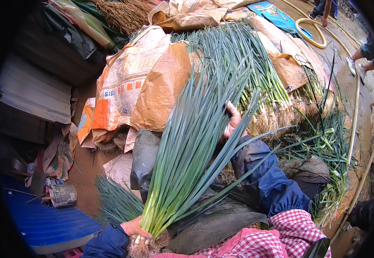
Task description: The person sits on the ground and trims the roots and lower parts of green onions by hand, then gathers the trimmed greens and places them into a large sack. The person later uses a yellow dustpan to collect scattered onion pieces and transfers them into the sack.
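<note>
A large bunch of green onions (187,142) lies slanting across the lap, its white bases and roots at the lower left and its long leaves spreading up and right. My left hand (137,228) is closed round the bases, just above the roots. At the right side of the leaves is my right hand (233,122), partly hidden behind them; whether its fingers grip any leaves is unclear. Beyond the bunch a thick pile of green onions (254,71) lies with roots towards me. More green onions (117,200) rest at the lower left, beside my left sleeve.
Woven sacks (125,80) cover part of the pile. Loose leaf scraps (332,151) litter the ground at right. A yellowish hose (353,135) runs down the right side. A small bucket (63,195) stands on a blue corrugated sheet (45,219) at left. People's legs (364,58) show at upper right.
</note>
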Motion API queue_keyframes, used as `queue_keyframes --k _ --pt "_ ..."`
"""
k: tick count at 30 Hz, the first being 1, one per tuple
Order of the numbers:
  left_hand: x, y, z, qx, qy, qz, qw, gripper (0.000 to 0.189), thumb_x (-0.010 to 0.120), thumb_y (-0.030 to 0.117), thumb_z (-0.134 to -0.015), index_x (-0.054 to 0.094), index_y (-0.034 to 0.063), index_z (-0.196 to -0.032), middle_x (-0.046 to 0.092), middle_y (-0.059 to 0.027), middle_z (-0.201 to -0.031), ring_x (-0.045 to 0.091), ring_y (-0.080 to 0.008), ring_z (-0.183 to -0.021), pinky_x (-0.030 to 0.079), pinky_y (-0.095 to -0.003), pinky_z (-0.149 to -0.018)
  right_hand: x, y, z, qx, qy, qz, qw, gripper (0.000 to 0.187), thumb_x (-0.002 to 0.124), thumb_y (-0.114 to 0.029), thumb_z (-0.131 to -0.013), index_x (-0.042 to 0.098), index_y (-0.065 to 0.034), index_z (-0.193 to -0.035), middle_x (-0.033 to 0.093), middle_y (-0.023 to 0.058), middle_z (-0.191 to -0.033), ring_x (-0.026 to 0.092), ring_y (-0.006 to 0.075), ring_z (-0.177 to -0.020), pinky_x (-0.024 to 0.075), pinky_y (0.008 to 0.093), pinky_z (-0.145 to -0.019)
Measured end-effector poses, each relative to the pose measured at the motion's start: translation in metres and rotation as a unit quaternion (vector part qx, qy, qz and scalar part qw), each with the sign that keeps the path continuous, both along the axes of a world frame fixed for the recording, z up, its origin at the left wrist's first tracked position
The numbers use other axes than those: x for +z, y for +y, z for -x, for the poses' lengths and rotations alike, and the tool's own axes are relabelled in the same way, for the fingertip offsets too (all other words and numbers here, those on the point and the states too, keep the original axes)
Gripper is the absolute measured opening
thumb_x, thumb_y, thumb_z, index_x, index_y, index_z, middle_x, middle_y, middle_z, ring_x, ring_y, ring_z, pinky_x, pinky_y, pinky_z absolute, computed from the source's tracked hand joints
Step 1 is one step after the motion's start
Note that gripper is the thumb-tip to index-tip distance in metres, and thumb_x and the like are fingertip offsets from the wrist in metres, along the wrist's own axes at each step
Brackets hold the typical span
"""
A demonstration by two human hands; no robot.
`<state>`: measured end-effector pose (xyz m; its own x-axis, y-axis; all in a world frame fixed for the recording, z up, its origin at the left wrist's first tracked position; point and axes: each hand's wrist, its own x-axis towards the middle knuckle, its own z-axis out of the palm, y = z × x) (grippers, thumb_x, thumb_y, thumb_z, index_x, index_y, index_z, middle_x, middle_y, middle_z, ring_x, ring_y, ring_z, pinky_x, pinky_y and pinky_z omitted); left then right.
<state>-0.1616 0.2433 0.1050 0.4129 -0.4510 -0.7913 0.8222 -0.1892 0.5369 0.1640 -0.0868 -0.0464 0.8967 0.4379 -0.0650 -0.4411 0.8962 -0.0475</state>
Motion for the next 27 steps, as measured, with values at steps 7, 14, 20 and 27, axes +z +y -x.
queue_keyframes --k 7,14,20,27 --pt "-0.025 0.071 0.059 -0.139 0.009 -0.261 0.955 0.048 0.083 0.015 -0.057 0.064 -0.0007 -0.098 0.067 -0.0062 -0.087 0.060 -0.0151 -0.078 0.049 -0.0289 -0.076 0.046 -0.317 -0.017 -0.189 -0.142 0.181 0.955 0.020 0.051 -0.012 -0.092 0.053 0.0022 -0.106 0.057 0.0059 -0.082 0.044 0.0123 -0.062 0.0340 0.0226 -0.049" --pt "0.000 0.071 0.019 -0.184 0.085 -0.401 0.893 0.041 0.082 0.012 -0.056 0.066 0.0036 -0.093 0.067 -0.0056 -0.081 0.062 -0.0185 -0.076 0.050 -0.0313 -0.076 0.123 -0.343 0.083 -0.394 -0.051 0.474 0.786 0.028 0.060 -0.014 -0.088 0.058 -0.0008 -0.112 0.056 -0.0013 -0.080 0.039 0.0041 -0.050 0.0305 0.0159 -0.039" --pt "0.035 0.057 -0.003 -0.270 -0.076 -0.520 0.807 0.043 0.080 0.025 -0.051 0.066 0.0129 -0.090 0.067 -0.0049 -0.077 0.063 -0.0205 -0.068 0.051 -0.0343 -0.068 0.147 -0.034 0.156 0.012 -0.609 0.700 0.372 0.038 0.052 -0.015 -0.086 0.054 -0.0086 -0.123 0.060 0.0172 -0.103 0.064 0.0326 -0.077 0.0515 0.0438 -0.067" --pt "0.050 0.070 0.006 -0.271 -0.197 -0.656 0.677 0.036 0.078 0.026 -0.051 0.062 0.0132 -0.080 0.063 -0.0122 -0.074 0.062 -0.0313 -0.070 0.051 -0.0382 -0.068 0.046 -0.180 0.088 -0.083 -0.450 0.868 0.193 0.003 0.052 -0.006 -0.077 0.052 -0.0047 -0.080 0.059 0.0163 -0.072 0.062 0.0330 -0.071 0.0478 0.0425 -0.060"
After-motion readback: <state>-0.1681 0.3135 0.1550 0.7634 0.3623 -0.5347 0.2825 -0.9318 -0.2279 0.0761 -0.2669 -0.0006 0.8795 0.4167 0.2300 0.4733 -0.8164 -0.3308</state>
